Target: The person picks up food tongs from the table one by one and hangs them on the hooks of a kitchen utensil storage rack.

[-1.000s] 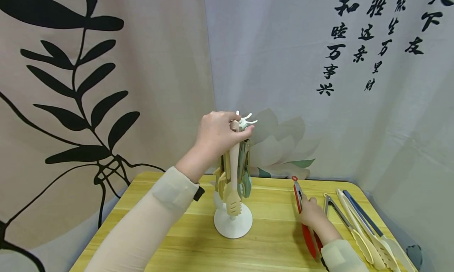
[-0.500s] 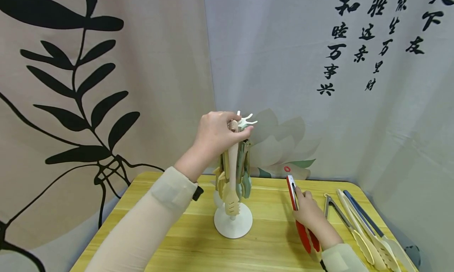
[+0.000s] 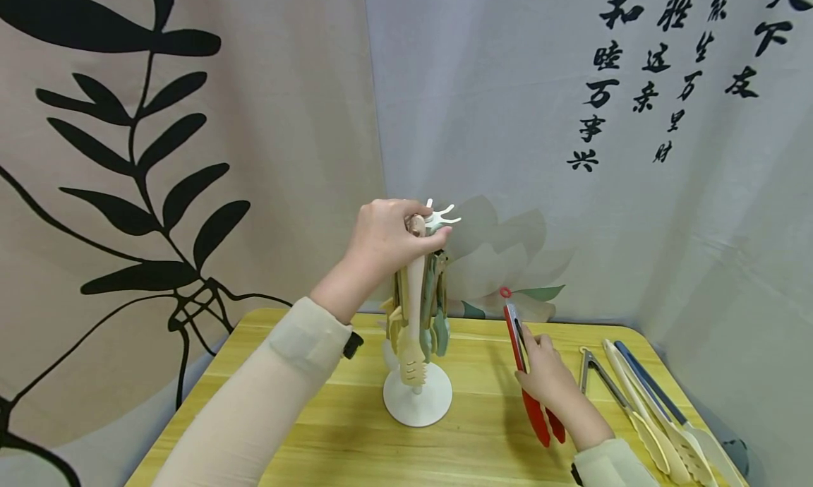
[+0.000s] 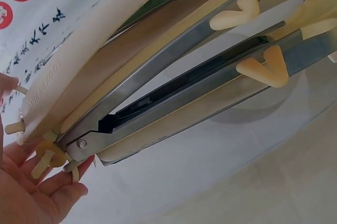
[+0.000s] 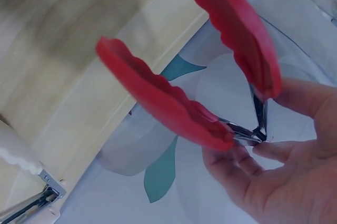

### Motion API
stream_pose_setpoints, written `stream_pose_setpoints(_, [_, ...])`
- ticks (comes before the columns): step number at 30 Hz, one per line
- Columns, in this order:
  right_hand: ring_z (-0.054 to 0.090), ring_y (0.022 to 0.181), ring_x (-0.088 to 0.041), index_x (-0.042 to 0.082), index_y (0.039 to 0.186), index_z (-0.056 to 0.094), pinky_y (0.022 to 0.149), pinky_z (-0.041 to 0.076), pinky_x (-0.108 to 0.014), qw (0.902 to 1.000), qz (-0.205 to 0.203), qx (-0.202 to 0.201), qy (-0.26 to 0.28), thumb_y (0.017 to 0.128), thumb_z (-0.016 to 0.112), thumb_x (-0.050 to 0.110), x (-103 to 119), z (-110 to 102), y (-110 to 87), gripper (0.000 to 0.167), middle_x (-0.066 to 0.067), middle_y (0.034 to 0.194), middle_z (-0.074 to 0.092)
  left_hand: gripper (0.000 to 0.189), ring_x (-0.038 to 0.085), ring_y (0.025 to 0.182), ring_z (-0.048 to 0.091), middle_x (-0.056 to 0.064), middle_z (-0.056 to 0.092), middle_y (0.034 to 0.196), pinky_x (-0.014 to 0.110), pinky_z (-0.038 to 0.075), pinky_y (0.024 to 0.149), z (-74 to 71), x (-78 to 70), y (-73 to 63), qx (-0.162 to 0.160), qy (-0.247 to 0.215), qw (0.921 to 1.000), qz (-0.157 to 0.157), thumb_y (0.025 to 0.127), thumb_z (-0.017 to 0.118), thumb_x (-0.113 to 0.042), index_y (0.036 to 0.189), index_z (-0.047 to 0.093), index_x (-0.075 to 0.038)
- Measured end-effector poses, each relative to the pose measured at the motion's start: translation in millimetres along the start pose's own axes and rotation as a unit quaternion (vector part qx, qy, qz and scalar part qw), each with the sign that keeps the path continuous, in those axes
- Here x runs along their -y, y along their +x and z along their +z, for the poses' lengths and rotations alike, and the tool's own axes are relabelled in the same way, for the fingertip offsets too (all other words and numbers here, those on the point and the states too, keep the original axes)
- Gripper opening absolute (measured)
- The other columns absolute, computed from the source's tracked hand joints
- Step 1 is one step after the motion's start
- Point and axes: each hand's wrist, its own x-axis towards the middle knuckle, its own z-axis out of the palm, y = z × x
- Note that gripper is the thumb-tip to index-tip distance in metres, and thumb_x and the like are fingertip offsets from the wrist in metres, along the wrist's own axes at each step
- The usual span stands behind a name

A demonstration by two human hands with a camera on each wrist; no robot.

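Note:
A white utensil stand (image 3: 417,409) stands on the table in the head view, hung round with several kitchen tools. My left hand (image 3: 389,238) grips its top among the white hooks. Hanging in front is a cream slotted utensil (image 3: 413,363); metal tongs (image 4: 174,97) hang close by in the left wrist view. To the right, my right hand (image 3: 547,375) holds red-tipped tongs (image 3: 535,418) above the table, their ring end pointing up and away. In the right wrist view the two red scalloped heads (image 5: 163,100) are spread apart, and the fingers (image 5: 229,174) hold the metal arms.
Along the table's right side lie metal tongs with pale yellow heads (image 3: 648,434), a blue-handled utensil (image 3: 660,392) and other pale utensils. A wooden table (image 3: 356,437) carries everything. Behind it hangs a printed cloth (image 3: 305,155) with leaves and characters.
My right hand has lifted the red tongs and moved them left and away, toward the stand. The left hand keeps its place at the stand's top; the front utensil has shifted slightly left.

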Motion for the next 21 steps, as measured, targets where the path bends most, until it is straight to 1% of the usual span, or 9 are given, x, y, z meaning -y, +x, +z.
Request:
stream_pose_setpoints(5, [0.051,0.104,-0.038,0.005,0.15,0.021,0.07,0.051,-0.045,0.9997,-0.012,-0.02,0.0,0.08,0.072,0.012,0.7,-0.9,-1.2,0.086,-0.025,0.128,0.041,0.038,0.013,0.074,0.062,-0.005,0.072,0.083,0.029,0.046,0.064,0.7,1.5,1.3,0.002,-0.008,1.0,0.002,0.077,0.067,-0.05,0.096,0.075,-0.019])
stream_pose_setpoints(11, [0.049,0.111,-0.041,0.006,0.151,0.018,0.07,0.05,-0.047,0.9986,-0.03,-0.044,0.001,0.082,0.071,0.013,2.4,-2.9,-1.6,0.087,-0.026,0.133,0.037,0.036,0.013,0.073,0.061,-0.006,0.072,0.084,0.029,0.045,0.063,-0.5,1.8,2.6,0.006,-0.012,0.9999,-0.001,0.077,0.068,-0.049,0.097,0.075,-0.02])
stream_pose_setpoints(17, [0.05,0.111,-0.039,0.006,0.151,0.02,0.075,0.05,-0.048,0.9947,-0.061,-0.082,0.009,0.081,0.072,0.013,5.7,-4.5,-2.6,0.088,-0.024,0.132,0.038,0.037,0.013,0.076,0.061,-0.006,0.072,0.087,0.029,0.045,0.064,-1.6,1.2,2.9,0.015,-0.016,0.9997,-0.008,0.077,0.068,-0.048,0.1,0.075,-0.021])
stream_pose_setpoints(21, [0.05,0.112,-0.038,0.008,0.151,0.019,0.077,0.051,-0.048,0.9926,-0.074,-0.095,0.017,0.081,0.072,0.012,9.7,-5.9,-3.2,0.089,-0.023,0.133,0.038,0.037,0.013,0.078,0.062,-0.006,0.072,0.09,0.028,0.045,0.065,-1.0,2.2,3.0,0.02,-0.022,0.9995,-0.01,0.077,0.068,-0.048,0.101,0.075,-0.022])
